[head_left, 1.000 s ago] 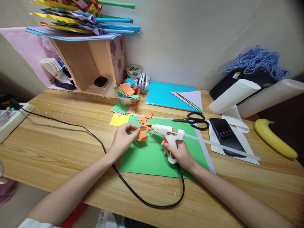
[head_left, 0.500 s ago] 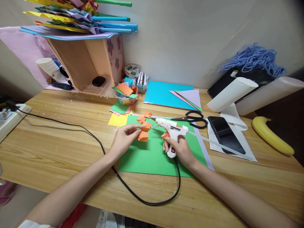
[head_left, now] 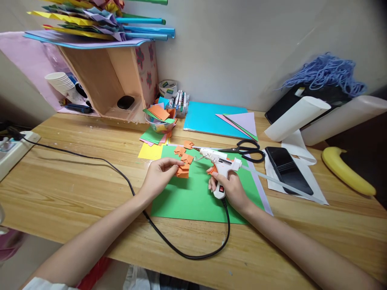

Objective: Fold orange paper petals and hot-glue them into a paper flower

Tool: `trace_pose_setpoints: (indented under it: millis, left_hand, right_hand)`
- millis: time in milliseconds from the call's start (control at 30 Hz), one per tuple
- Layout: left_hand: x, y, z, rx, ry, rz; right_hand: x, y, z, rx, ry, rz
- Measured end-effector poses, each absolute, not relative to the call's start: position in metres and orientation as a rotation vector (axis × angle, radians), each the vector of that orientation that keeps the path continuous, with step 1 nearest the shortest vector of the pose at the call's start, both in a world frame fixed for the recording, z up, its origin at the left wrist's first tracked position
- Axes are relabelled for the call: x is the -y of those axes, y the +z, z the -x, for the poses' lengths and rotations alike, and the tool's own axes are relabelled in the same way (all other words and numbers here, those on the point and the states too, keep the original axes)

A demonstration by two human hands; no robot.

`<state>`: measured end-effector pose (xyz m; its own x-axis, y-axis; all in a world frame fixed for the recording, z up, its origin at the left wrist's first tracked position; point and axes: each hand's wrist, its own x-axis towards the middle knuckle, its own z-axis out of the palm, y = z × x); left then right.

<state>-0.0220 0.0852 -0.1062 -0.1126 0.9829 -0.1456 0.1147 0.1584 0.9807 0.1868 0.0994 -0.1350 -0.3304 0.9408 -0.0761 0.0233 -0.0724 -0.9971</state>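
Note:
Between thumb and fingers of my left hand (head_left: 161,177) is a folded orange paper piece (head_left: 182,171), held above the green paper sheet (head_left: 193,201). My right hand (head_left: 231,187) is wrapped round the handle of a white glue gun (head_left: 222,161), its fingers at the orange trigger. The gun's nozzle points left, a short way from the held piece. Several small orange paper pieces (head_left: 180,150) lie just beyond my left fingertips. Out of the gun's back runs a long clear glue stick (head_left: 284,186). Black scissors (head_left: 242,150) rest behind the gun.
A black cord (head_left: 187,256) loops across the table front. Behind stand a bowl of paper scraps (head_left: 160,125), markers (head_left: 180,100) and a blue sheet (head_left: 205,117). To the right lie a phone (head_left: 287,171), a banana (head_left: 347,171) and a white roll (head_left: 298,119). A box (head_left: 145,80) stands left.
The glue gun has shifted slightly right, away from the held orange piece. My left hand keeps its pinch, nearly in the same place.

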Motion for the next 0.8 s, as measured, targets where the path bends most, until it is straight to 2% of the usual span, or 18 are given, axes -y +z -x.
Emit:
trace_pose_setpoints:
  millis: [600,800]
  left_hand:
    - [-0.0833,-0.1072,0.0188,-1.426,1.080,-1.074]
    - [-0.0814,-0.1086,0.0163,-1.377,1.059,-1.121]
  right_hand:
    - [-0.0993,-0.1352,-0.1853,1.406,1.484,1.074]
    - [-0.1014,-0.1343,-0.1840,1.421,1.411,1.200]
